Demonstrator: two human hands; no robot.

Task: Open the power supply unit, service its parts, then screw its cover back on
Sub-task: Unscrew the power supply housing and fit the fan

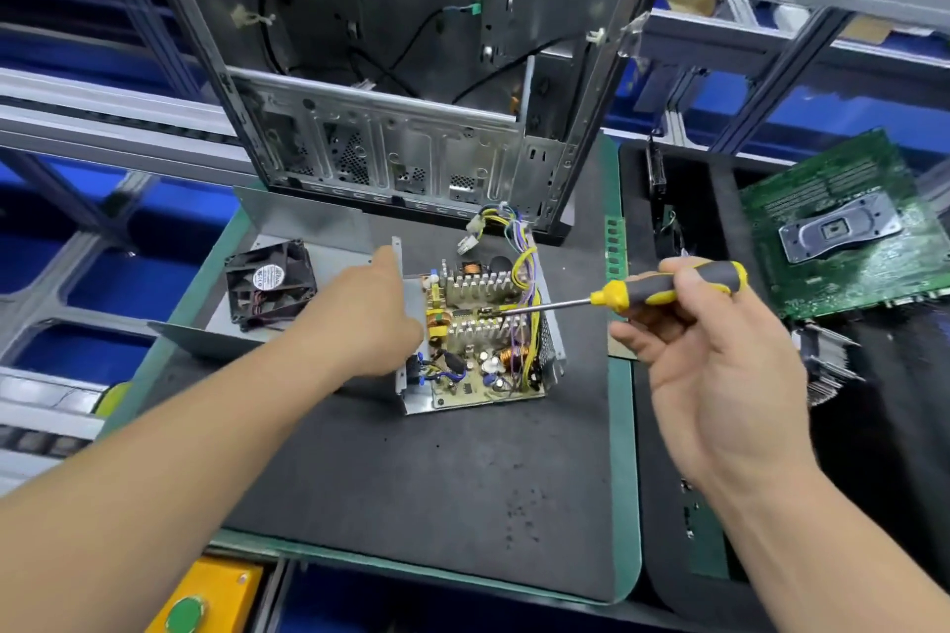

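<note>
Black mat (437, 478): covers the near bench, with a green edge.
Right hand (719, 365): fingers curled round the grey-and-yellow handle of the screwdriver (668, 290); its metal shaft reaches left to the heatsinks inside the unit.
Left hand (370, 319): rests against the left metal wall of the power supply unit (483, 339); whether its fingers are straight or curled I cannot tell.
Power supply unit: mid-mat, cover off, board, coils and yellow wires exposed.
Cover (308, 242): grey sheet metal, lying left of the unit.
Fan (270, 285): black, resting on the cover.
Computer case (390, 67): open, standing behind.
Motherboard (843, 231): green, far right.
</note>
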